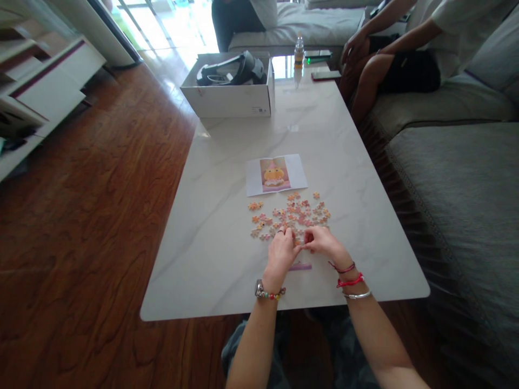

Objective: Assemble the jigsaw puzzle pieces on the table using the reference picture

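Note:
Small jigsaw puzzle pieces (300,212) in orange, pink and pale tones lie scattered on the white marble-patterned table (219,216). My left hand (281,253) rests at the near edge of the pieces, fingers curled down and its thumb pointing to the right hand. Beside it, my right hand (322,240) is closed in a pinch, its fingertips close to the left thumb. What lies in either hand's fingers is too small or hidden to make out. A short pink-purple strip (300,266), perhaps joined pieces, lies below the hands, partly covered by the left one.
Beyond the pieces lies a printed sheet (275,175) with a yellow cartoon figure. Farther back stand a white box (231,100) holding a dark headset-like device (231,71) and a bottle (299,52). Phones (325,75) lie near a seated person (389,65) on the sofa (454,151).

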`<action>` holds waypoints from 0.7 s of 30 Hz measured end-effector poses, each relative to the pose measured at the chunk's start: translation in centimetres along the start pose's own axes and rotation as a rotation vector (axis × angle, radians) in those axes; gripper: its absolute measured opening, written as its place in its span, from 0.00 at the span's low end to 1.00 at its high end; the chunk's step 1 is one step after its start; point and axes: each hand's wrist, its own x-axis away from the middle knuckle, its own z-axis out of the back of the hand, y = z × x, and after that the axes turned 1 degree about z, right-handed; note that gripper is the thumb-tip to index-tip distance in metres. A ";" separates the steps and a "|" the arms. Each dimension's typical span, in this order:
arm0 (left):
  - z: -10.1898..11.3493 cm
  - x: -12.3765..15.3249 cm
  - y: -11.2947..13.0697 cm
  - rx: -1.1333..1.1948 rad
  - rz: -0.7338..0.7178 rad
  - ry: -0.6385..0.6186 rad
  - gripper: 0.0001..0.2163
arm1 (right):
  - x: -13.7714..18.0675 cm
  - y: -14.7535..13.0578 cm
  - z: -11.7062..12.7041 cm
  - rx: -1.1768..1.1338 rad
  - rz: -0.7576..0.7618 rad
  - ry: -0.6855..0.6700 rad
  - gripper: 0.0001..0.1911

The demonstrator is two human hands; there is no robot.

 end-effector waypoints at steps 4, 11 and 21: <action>0.0 0.0 0.0 0.029 0.010 0.001 0.11 | 1.0 0.0 2.0 -0.288 0.091 0.058 0.08; -0.1 -0.3 0.8 0.007 0.117 -0.035 0.12 | 1.8 2.4 4.9 -0.304 -0.019 0.628 0.12; -0.1 -0.5 0.9 0.035 0.153 0.017 0.13 | 1.1 5.3 4.9 0.121 -0.032 0.566 0.12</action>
